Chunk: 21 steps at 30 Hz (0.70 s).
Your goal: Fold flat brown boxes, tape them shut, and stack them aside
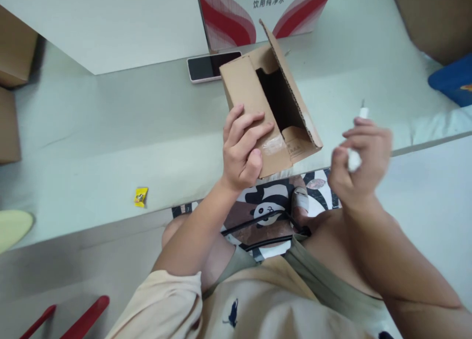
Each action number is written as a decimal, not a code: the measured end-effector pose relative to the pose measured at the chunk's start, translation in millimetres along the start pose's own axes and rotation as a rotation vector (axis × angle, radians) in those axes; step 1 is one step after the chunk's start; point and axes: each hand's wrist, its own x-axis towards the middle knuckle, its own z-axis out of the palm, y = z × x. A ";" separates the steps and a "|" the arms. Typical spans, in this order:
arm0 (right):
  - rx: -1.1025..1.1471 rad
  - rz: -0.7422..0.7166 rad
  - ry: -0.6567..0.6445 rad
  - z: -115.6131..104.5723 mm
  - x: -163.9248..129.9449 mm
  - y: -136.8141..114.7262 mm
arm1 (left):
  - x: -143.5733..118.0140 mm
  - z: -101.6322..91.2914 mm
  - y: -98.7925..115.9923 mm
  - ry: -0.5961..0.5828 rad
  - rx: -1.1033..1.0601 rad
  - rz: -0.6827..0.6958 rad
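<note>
My left hand point(241, 150) grips the near side of a small open cardboard box point(246, 86), its fingers wrapped over the brown wall. The box lies tilted on the pale table point(110, 132), its dark opening facing right and one flap standing up. My right hand point(361, 157) is raised to the right of the box, closed on a small white object point(356, 157) whose thin tip pokes out above the fingers. The two hands are apart, with the box's open end between them.
A phone point(210, 66) lies face up behind the box. A red and white printed carton point(258, 10) stands at the back. A small yellow wrapper point(140, 196) sits near the table's front edge. A blue object point(453, 78) is at far right, and brown boxes point(11, 83) at far left.
</note>
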 end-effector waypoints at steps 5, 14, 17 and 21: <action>-0.372 0.102 -0.318 39.2 10.1 36.4 | -1.6 -3.2 -1.1 -0.002 0.046 0.145; -0.355 0.032 -0.383 59.9 -3.8 46.1 | -6.5 -33.1 -14.0 -0.080 0.044 0.157; -0.350 0.026 -0.390 57.8 -6.8 45.7 | -7.3 -42.6 -21.7 -0.080 0.000 0.101; -0.263 0.006 -0.418 55.7 -5.8 40.6 | -8.2 -50.2 -33.0 0.006 -0.114 -0.018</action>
